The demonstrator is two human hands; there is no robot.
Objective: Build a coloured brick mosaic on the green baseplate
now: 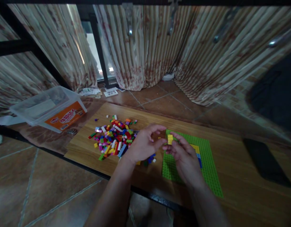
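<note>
Right fingers (pixel 179 149) pinch a yellow brick (pixel 170 139) at their tips, left fingers (pixel 156 127) parted beside it

We record: yellow brick (pixel 170 139) and loose bricks (pixel 119 146), smooth, hard-looking plastic; baseplate (pixel 208 157), studded matt plastic; box (pixel 75 94), translucent plastic, printed label (pixel 66 117); tabletop (pixel 233 170), smooth grained wood, faint sheen; curtains (pixel 145 50), pleated matt cloth; floor tiles (pixel 169 100), dull gloss.

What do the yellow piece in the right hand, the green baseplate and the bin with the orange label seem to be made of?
Yellow piece: likely hard plastic, evenly coloured and blocky; its gloss is unclear.
Green baseplate: probably matte moulded plastic, given its regular studs.
Bin: seemingly clear, slightly cloudy plastic, since its walls look see-through.
</note>
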